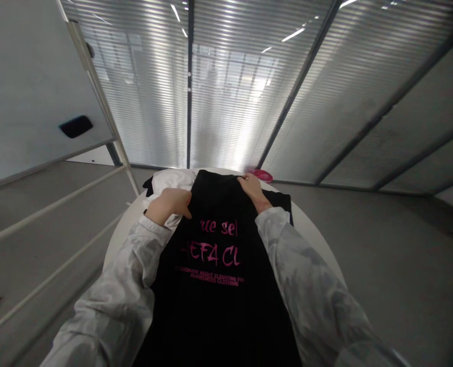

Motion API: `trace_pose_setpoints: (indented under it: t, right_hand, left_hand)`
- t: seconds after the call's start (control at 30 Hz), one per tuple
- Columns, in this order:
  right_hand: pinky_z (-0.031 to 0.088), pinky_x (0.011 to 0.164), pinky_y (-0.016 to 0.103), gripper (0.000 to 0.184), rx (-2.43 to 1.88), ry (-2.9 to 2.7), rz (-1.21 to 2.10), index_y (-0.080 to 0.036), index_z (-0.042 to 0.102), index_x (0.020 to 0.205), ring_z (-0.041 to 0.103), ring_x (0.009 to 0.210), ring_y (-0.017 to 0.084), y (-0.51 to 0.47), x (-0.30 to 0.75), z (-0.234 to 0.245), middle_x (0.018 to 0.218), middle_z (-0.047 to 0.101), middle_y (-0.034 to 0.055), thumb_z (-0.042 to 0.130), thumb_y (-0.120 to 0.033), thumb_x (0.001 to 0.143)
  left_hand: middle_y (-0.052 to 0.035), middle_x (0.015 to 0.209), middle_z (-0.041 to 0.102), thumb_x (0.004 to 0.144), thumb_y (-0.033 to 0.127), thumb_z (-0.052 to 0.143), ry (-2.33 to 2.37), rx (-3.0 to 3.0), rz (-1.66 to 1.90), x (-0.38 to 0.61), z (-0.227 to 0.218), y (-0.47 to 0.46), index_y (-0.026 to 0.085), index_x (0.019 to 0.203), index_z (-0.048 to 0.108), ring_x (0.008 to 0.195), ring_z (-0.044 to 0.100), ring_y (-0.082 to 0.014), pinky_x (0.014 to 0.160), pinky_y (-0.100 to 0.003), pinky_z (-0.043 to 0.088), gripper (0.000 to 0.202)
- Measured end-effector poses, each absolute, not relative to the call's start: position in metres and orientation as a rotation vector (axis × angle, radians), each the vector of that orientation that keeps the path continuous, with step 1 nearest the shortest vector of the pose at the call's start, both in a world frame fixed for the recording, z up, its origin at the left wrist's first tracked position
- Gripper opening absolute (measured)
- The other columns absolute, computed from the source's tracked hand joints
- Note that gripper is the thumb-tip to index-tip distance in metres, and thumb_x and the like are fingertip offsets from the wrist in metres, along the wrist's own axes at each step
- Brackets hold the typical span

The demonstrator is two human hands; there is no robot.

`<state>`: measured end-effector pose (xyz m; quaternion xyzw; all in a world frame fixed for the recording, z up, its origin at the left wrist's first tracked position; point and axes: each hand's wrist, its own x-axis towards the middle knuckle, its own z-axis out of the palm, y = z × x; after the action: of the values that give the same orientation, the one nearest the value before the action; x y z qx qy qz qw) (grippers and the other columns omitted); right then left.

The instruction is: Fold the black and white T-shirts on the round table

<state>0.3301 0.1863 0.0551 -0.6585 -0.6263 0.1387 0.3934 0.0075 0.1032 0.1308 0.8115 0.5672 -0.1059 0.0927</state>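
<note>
A black T-shirt point(218, 316) with pink lettering stretches from the far side of the table down toward my body, its sides folded inward so the print is cut off. My left hand point(170, 204) grips the shirt's left edge near the far end, thumb on top and the other fingers partly hidden. At the far right corner, my right hand point(254, 189) pinches the cloth. White fabric point(172, 179) lies bunched beside and beyond my left hand. More black cloth point(282, 201) sticks out to the right of my right wrist; whether it belongs to the shirt I cannot tell.
Under the clothes is a round white table point(318, 242). A pink basket-like item point(262, 176) sits at its far edge. A whiteboard on a metal frame point(50, 221) stands at left, with a black eraser-like object point(76, 126) on it. Glass panels with blinds point(226, 117) rise behind.
</note>
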Motion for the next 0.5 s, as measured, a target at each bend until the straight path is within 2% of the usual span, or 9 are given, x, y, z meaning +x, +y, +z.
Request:
trace_pose_setpoints:
  t: [0.1,0.17,0.3,0.43,0.5]
  right_hand:
    - [0.059,0.099,0.046,0.038,-1.76,-1.631,0.321,-0.02,0.07,0.127,0.07,0.107,0.028,0.184,0.329,0.054,0.12,0.073,0.0105,0.079,-0.04,0.097]
    - [0.054,0.105,0.048,0.038,-1.791,-1.674,0.135,-0.019,0.068,0.124,0.067,0.112,0.031,0.177,0.325,0.054,0.117,0.073,0.0123,0.079,-0.04,0.094]
    - [0.044,0.112,0.048,0.02,-1.574,-1.854,-0.267,-0.019,0.069,0.113,0.061,0.119,0.033,0.147,0.307,0.056,0.118,0.072,0.0146,0.06,-0.034,0.103]
    - [0.048,0.095,0.04,0.015,-1.229,-2.251,-0.197,-0.022,0.069,0.095,0.062,0.1,0.027,0.095,0.277,0.054,0.101,0.073,0.0088,0.06,-0.029,0.105]
    - [0.048,0.09,0.039,0.013,-1.004,-2.438,-0.118,-0.022,0.071,0.099,0.062,0.095,0.025,0.062,0.26,0.049,0.099,0.073,0.0072,0.063,-0.03,0.106]
  left_hand:
    - [-0.0104,0.106,0.083,0.071,0.071,0.087,1.646,2.38,-0.337,0.012,0.136,0.098,0.024,0.109,0.081,0.098,0.077,-0.0331,0.084,-0.037,0.053,0.061]
    - [-0.0112,0.099,0.083,0.071,0.072,0.086,1.626,2.365,-0.355,0.014,0.14,0.096,0.022,0.102,0.083,0.093,0.077,-0.0326,0.081,-0.037,0.053,0.059]
    - [-0.0088,0.084,0.081,0.08,0.059,0.082,1.609,2.34,-0.376,0.01,0.137,0.101,0.02,0.085,0.08,0.082,0.076,-0.0274,0.077,-0.035,0.053,0.039]
    - [-0.0058,0.081,0.08,0.085,0.049,0.078,1.48,2.153,-0.313,-0.004,0.121,0.117,0.02,0.09,0.076,0.073,0.074,-0.0223,0.07,-0.031,0.055,0.03]
    - [-0.0057,0.084,0.081,0.083,0.048,0.079,1.382,2.022,-0.249,-0.012,0.112,0.124,0.02,0.095,0.073,0.074,0.075,-0.0219,0.067,-0.029,0.056,0.031]
